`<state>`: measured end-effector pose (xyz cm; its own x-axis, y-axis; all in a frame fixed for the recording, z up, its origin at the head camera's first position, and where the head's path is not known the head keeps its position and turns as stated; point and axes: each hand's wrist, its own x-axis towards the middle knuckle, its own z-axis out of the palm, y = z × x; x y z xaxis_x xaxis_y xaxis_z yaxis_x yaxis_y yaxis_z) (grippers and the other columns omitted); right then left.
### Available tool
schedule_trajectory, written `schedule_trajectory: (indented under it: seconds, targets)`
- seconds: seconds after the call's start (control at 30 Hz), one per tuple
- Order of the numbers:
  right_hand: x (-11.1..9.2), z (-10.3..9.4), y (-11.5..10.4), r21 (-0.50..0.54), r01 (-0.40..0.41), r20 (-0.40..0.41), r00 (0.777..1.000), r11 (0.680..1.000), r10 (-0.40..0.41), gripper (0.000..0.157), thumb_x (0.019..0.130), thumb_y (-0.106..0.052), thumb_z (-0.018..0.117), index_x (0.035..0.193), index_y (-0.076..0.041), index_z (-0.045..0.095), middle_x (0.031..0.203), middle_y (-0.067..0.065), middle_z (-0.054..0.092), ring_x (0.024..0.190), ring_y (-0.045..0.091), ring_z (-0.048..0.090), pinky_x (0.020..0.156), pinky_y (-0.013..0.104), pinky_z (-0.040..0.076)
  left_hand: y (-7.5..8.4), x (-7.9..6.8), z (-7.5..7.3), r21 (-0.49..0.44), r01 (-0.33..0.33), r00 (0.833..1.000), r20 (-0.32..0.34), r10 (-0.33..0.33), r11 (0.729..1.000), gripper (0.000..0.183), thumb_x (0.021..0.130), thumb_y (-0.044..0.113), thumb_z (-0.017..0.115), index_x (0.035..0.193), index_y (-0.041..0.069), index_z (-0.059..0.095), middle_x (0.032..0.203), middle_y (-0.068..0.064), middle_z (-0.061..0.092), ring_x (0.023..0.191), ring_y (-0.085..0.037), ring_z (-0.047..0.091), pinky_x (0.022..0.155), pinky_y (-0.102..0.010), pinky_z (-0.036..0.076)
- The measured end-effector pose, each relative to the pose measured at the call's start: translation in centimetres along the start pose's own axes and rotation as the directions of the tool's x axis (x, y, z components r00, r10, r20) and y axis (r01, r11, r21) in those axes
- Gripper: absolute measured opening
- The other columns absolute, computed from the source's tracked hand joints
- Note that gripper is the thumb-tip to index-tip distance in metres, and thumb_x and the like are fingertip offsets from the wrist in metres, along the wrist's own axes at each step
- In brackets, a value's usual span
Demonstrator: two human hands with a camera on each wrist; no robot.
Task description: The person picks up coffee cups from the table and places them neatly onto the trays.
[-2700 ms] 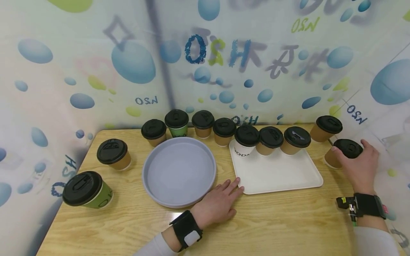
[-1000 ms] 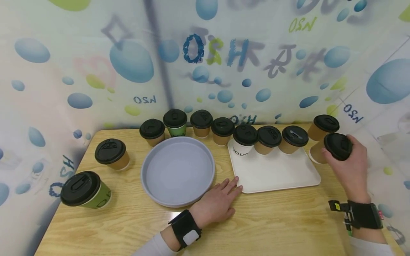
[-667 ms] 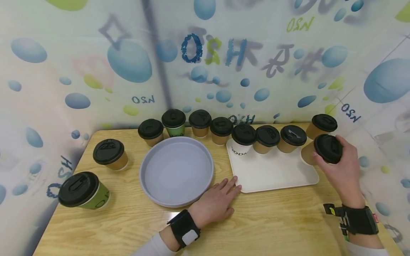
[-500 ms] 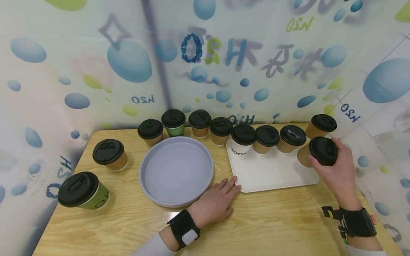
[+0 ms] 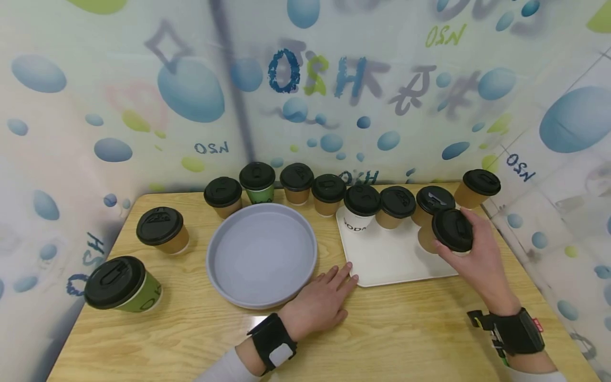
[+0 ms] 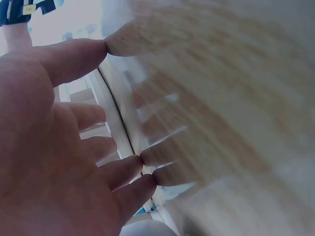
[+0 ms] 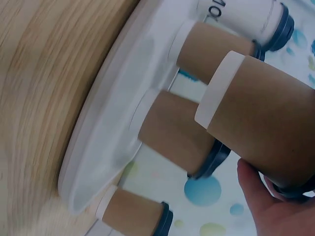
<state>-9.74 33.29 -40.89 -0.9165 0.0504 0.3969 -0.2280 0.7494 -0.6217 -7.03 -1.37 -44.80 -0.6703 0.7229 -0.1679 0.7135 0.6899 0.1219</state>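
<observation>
My right hand (image 5: 479, 260) grips a brown paper coffee cup (image 7: 270, 118) with a black lid (image 5: 452, 229), tilted and held over the right part of the white rectangular tray (image 5: 391, 265). In the right wrist view the thumb and fingers are at the lid end of this cup. Along the tray's back edge stand a white cup (image 5: 359, 217) and two brown cups (image 5: 392, 220). My left hand (image 5: 317, 305) lies with fingers spread on the table, between the round grey tray (image 5: 264, 302) and the white one, its fingertips at the white tray's near left corner.
Behind the round tray are several lidded cups, one of them green (image 5: 260, 195). At the left stand a brown cup (image 5: 173, 241) and a larger green cup (image 5: 145, 294). Another brown cup (image 5: 470, 196) is at the back right corner. A printed curtain (image 5: 305, 127) borders the wooden table (image 5: 382, 329).
My right hand has taken the brown cup from the table at the right and carried it left, over the white tray. The left hand stays in place on the table.
</observation>
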Motion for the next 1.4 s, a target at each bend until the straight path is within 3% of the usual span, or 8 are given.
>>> schedule_trajectory:
  seconds: [0.3,0.53,1.0,1.4]
  targets:
    - [0.5,2.6,-1.6,0.008,0.093,0.145,0.985,0.996,-0.093,0.095,0.078,-0.013,0.088,0.157,-0.008,0.038,0.151,0.027,0.038,0.134,0.048,0.039,0.103,0.073,0.035,-1.0,-0.2,0.2,-0.085,-0.021,1.000,-0.025,0.019,0.996,0.070,0.101,0.037,0.067,0.161,0.015,0.039,0.169,-0.014,0.025,0.147,-0.028,0.042,0.117,-0.038,0.038]
    - [0.7,5.2,-2.8,0.058,0.184,0.179,0.965,0.981,-0.192,0.096,0.075,-0.012,0.089,0.156,-0.007,0.039,0.146,0.024,0.042,0.132,0.043,0.043,0.098,0.065,0.040,-1.0,-0.3,0.1,-0.039,-0.026,1.000,-0.011,0.026,0.999,0.073,0.101,0.039,0.066,0.161,0.010,0.036,0.169,-0.015,0.025,0.148,-0.028,0.040,0.118,-0.037,0.037]
    - [1.0,7.9,-4.2,0.039,0.126,0.373,0.918,0.991,-0.131,0.098,0.080,-0.034,0.090,0.157,-0.007,0.036,0.154,0.020,0.043,0.138,0.040,0.045,0.107,0.063,0.041,-0.9,-0.1,0.1,0.021,-0.038,0.999,0.009,0.038,0.999,0.071,0.102,0.039,0.064,0.160,0.009,0.038,0.168,-0.015,0.027,0.148,-0.027,0.040,0.117,-0.035,0.038]
    - [1.1,9.0,-4.8,0.021,0.119,0.416,0.902,0.993,-0.117,0.098,0.080,-0.032,0.089,0.156,-0.002,0.034,0.152,0.022,0.043,0.138,0.040,0.046,0.108,0.062,0.043,-0.7,-0.1,-0.1,-0.031,-0.022,0.999,0.029,0.023,0.999,0.069,0.102,0.034,0.064,0.161,0.010,0.038,0.169,-0.013,0.025,0.149,-0.027,0.038,0.118,-0.036,0.037]
